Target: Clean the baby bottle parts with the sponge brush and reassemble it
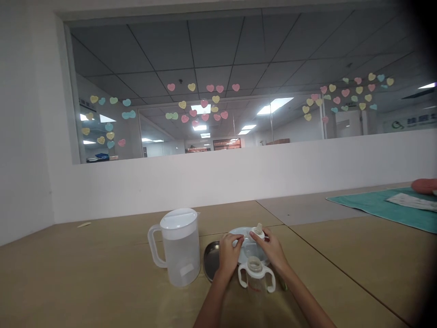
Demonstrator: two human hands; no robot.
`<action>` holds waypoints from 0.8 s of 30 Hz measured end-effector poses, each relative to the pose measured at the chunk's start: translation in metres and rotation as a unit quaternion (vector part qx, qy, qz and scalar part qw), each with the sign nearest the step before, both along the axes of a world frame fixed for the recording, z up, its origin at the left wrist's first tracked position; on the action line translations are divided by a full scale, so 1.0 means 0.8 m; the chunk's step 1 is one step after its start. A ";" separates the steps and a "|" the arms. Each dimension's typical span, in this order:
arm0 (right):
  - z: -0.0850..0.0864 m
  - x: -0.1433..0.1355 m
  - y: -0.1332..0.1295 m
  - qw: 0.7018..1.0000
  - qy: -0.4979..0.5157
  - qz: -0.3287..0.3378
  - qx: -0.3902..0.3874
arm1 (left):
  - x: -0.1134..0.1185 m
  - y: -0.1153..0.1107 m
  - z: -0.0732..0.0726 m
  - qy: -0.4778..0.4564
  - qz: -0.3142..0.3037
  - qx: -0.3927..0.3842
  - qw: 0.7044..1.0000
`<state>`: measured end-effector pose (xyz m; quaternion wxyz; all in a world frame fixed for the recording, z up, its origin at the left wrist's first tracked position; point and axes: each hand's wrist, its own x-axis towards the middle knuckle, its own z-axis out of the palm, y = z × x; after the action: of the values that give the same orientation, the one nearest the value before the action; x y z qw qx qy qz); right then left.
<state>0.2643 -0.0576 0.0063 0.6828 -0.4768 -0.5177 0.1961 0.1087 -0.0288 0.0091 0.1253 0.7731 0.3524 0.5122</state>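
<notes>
My right hand is closed around a white bottle cap with a nipple, holding it upright above a pale plate. Just to its left, my left hand has its fingertips pinched together over the same plate; whatever they hold, if anything, is too small to make out. Between my wrists, on the near side of the plate, stands a clear baby bottle with two white handles and an uncovered neck. A metal dish lies beside my left hand, partly hidden by it.
A translucent lidded pitcher with its handle to the left stands left of the metal dish. At the far right a teal cloth carries a white cloth and a reddish object. A white wall with a window borders the table's far edge.
</notes>
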 end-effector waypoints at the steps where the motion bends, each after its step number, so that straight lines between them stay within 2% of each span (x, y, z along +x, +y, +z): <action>1: 0.000 0.002 -0.001 1.000 -0.005 -0.010 -0.006 | 0.001 0.003 -0.003 0.000 0.007 -0.012 1.000; 6: 0.000 0.006 -0.006 1.000 -0.003 -0.017 -0.012 | 0.009 0.012 -0.009 -0.031 0.016 -0.047 0.998; 13: 0.002 0.007 -0.011 0.999 0.044 0.006 -0.024 | 0.009 0.008 0.007 -0.115 0.014 -0.058 0.992; 19: -0.001 0.005 -0.010 0.999 0.033 0.010 -0.028 | 0.012 0.008 0.009 -0.166 -0.014 -0.064 0.984; 24: -0.010 0.002 -0.003 1.000 0.023 0.005 -0.019 | 0.014 0.014 0.001 -0.129 -0.058 -0.087 0.986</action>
<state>0.2661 -0.0597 -0.0015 0.6847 -0.4823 -0.5003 0.2198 0.1199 -0.0176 0.0096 0.2656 0.7059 0.3310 0.5670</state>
